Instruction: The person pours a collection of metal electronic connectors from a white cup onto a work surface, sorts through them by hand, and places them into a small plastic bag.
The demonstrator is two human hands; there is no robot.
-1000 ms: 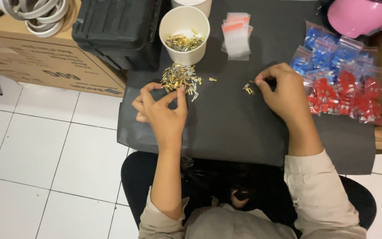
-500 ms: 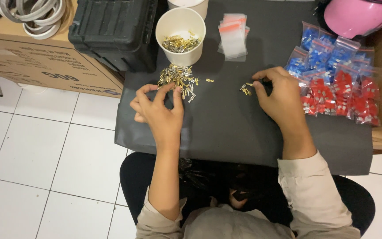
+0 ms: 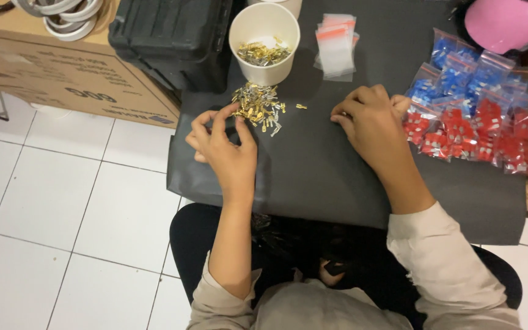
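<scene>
Both hands busy: left hand (image 3: 227,143) pinching at terminal pile (image 3: 256,109); right hand (image 3: 371,119) now curled shut, contents hidden.

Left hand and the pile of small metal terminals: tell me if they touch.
Touching. The head view shows the left hand's fingertips resting on the near edge of the metal terminal pile, with no mat visible between them.

Pink helmet (image 3: 508,21) cut off at top; right hand (image 3: 371,122) contents hidden.

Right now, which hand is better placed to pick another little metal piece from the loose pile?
Left. The left hand has its fingertips at the edge of the pile of metal terminals. The right hand rests closed, farther off, nearer the red bags.
</scene>
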